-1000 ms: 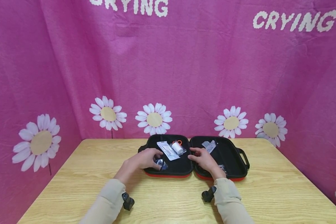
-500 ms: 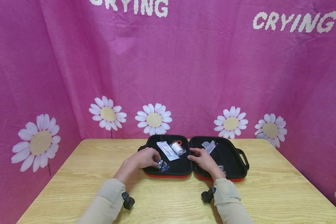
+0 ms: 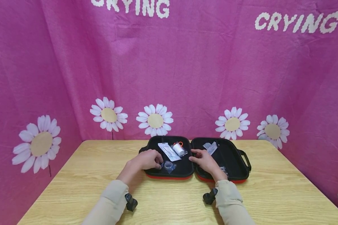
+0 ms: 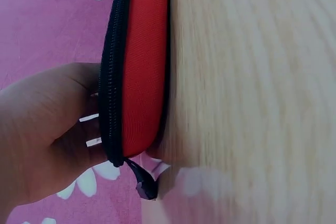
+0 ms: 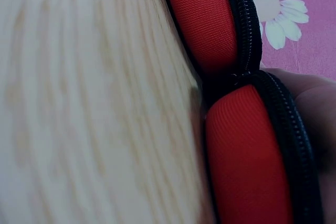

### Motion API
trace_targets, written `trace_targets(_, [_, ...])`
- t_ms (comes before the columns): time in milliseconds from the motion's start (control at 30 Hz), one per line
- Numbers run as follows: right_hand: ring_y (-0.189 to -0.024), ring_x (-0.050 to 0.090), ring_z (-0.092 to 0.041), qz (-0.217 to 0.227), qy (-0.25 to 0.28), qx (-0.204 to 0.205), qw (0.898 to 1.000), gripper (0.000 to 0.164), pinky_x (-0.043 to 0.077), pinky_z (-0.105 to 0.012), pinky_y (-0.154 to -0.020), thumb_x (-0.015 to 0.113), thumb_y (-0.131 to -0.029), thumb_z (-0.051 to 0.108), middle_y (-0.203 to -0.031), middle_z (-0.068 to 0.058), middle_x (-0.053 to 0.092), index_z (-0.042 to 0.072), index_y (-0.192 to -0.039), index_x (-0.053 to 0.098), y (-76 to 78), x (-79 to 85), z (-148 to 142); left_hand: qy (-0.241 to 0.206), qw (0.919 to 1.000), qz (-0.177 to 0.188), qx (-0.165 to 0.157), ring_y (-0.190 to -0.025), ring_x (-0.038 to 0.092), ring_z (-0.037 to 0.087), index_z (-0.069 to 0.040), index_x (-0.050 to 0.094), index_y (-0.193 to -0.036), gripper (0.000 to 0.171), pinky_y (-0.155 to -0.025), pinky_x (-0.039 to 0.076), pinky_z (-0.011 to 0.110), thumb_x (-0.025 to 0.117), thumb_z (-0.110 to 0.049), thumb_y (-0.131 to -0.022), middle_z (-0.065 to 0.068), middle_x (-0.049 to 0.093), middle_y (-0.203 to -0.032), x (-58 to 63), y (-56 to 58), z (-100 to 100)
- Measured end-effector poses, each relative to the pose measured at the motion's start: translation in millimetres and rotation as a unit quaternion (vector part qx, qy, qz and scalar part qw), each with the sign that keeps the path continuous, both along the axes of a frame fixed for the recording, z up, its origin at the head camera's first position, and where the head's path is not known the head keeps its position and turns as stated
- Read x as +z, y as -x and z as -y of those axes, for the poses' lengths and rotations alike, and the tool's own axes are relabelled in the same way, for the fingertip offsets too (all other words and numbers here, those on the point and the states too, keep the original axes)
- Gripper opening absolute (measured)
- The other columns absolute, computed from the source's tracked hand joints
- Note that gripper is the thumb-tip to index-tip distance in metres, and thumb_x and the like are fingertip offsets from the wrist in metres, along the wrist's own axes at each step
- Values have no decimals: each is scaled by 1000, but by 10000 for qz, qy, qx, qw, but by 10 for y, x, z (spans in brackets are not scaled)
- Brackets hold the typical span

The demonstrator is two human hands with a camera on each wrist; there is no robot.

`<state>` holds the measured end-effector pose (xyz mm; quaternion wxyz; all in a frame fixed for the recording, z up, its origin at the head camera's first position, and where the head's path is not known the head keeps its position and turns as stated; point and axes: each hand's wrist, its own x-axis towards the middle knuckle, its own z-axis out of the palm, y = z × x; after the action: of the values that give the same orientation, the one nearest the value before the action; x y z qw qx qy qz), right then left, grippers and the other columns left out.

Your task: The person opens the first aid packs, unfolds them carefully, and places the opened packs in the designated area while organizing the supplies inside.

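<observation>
A black-lined case (image 3: 183, 171) with red outer sides lies unfolded on the table. Over its left half, my left hand (image 3: 148, 160) has curled fingers and pinches the left edge of a clear-and-blue packet (image 3: 169, 166) holding a ring-shaped roll. In the left wrist view the fingertips are hidden behind the zipped rim (image 4: 111, 93). My right hand (image 3: 205, 160) rests over the hinge side of the right half, fingers loosely bent, thumb apart, a dark red patch beneath. Only part of that hand shows beyond the red side (image 5: 247, 161) in the right wrist view.
In the left half lie a long white packet (image 3: 169, 152), a bagged white roll (image 3: 178, 149) and something with orange loops (image 3: 181, 143). Small pale packets (image 3: 212, 148) lie in the right half. A handle (image 3: 245, 160) sticks out at right. The wooden table (image 3: 101, 175) meets a pink curtain.
The blue packet has slid slightly right and shows more from under my left fingers, its ring now plainly visible. My right hand stays almost in place.
</observation>
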<state>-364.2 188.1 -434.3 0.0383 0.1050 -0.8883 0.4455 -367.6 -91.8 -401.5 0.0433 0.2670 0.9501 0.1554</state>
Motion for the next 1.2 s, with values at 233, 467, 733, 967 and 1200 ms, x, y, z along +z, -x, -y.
trace_targets(233, [-65, 52, -14, -60, -149, -26, 9999, 47, 47, -26, -61, 70, -92, 16, -90, -13, 62, -3, -133, 59, 1, -30, -3, -233, 9987, 69, -439, -74, 54, 7, -16, 74, -87, 3, -74, 48, 29, 74, -19, -86, -8, 64, -74, -45, 7, -27])
trace_targets(467, [-65, 51, -13, -331, -196, 140, 9992, 48, 45, -28, -63, 71, -90, 15, -85, -13, 63, -7, -131, 59, -2, -11, -15, -513, 9956, 394, -673, -82, 59, 6, -13, 77, -91, 4, -78, 54, 30, 75, -14, -87, -5, 71, -84, -13, 23, 35])
trace_targets(733, [-73, 50, -14, -384, -198, 156, 9989, 48, 43, -27, -68, 72, -90, 16, -86, -12, 64, -7, -130, 60, 20, -33, -25, -350, 9906, 784, -1064, -79, 51, 8, -18, 72, -85, 11, -72, 47, 25, 69, -9, -91, -8, 59, -78, 14, -2, 32])
trace_targets(967, [-79, 52, -15, -412, -271, 120, 9987, 47, 43, -26, -73, 72, -89, 15, -88, -14, 66, -6, -130, 61, 12, -33, -20, -278, 9952, 716, -605, -87, 59, 6, -17, 78, -99, 11, -85, 53, 30, 72, -13, -90, -7, 72, -91, 59, 29, 85])
trace_targets(1200, [-78, 51, -14, -388, -213, 114, 9990, 47, 42, -25, -72, 71, -90, 15, -88, -12, 66, -6, -130, 61, -1, -14, -21, -874, 9960, 177, 102, -95, 62, 15, -7, 73, -113, 22, -96, 53, 39, 70, -13, -92, 3, 72, -102, 93, 78, 137])
